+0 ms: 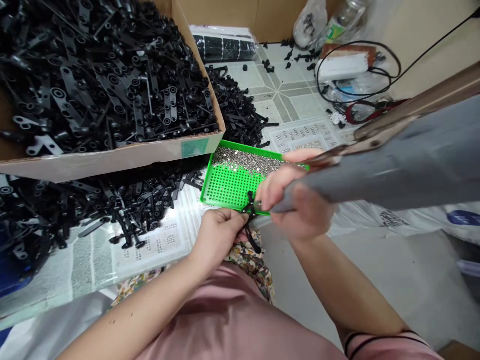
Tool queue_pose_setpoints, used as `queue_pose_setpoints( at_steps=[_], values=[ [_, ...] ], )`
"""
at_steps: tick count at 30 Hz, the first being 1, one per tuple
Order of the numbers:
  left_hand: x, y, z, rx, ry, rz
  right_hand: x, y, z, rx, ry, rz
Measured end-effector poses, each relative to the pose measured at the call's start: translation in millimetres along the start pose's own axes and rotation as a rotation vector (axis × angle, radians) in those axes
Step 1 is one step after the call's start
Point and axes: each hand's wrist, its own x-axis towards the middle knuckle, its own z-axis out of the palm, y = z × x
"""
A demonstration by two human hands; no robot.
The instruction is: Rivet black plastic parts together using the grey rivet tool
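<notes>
A person's left hand (217, 230) pinches a slim black jointed plastic part (251, 210) at the six-o'clock rim of a green perforated plastic tray (227, 187), apparently to steady it for the grey cylindrical tool (390, 160) clasped in the grip of the right hand (311, 212) at three o'clock

And here, at far left, sits the cardboard box (150, 155), plastic levers (112, 95) piled inside, with loose levers (123, 207) on the surface (285, 97) along its near and right sides. At its near right corner, the tray (228, 189), screws (243, 161) along its far side. Left hand (221, 230) at the tray's near edge; right hand (313, 215) by its right end, screwdriver (382, 155) stretching in from the right. Far right, a bottle (345, 22) just right of a plastic bag (310, 25), looped cable (400, 70) nearer.
</notes>
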Motion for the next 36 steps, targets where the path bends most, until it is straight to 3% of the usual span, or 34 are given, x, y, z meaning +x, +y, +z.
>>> queue_pose_setpoints(
  at_steps=[3,6,10,22,28,32,36],
  values=[
    [-1,1,-0.3,-0.018,-0.001,-0.021,18,9,-17,0.089,0.249,-0.115],
    [-3,3,0.2,-0.092,-0.016,-0.039,30,24,-36,0.061,0.327,-0.098],
    [-3,4,2.1,-0.167,-0.006,-0.086,31,37,-45,0.065,0.300,-0.050],
    [-1,5,5.4,-0.164,0.054,-0.104,23,44,-42,0.009,0.297,-0.054],
    [-3,6,8.0,-0.090,0.056,-0.114,25,12,-33,0.111,0.376,-0.106],
    [-3,4,11.2,-0.103,0.080,-0.089,16,-11,-16,0.238,0.279,0.044],
    [-2,5,12.6,-0.126,0.091,-0.077,2,-13,-1,0.287,0.235,0.160]
  ],
)
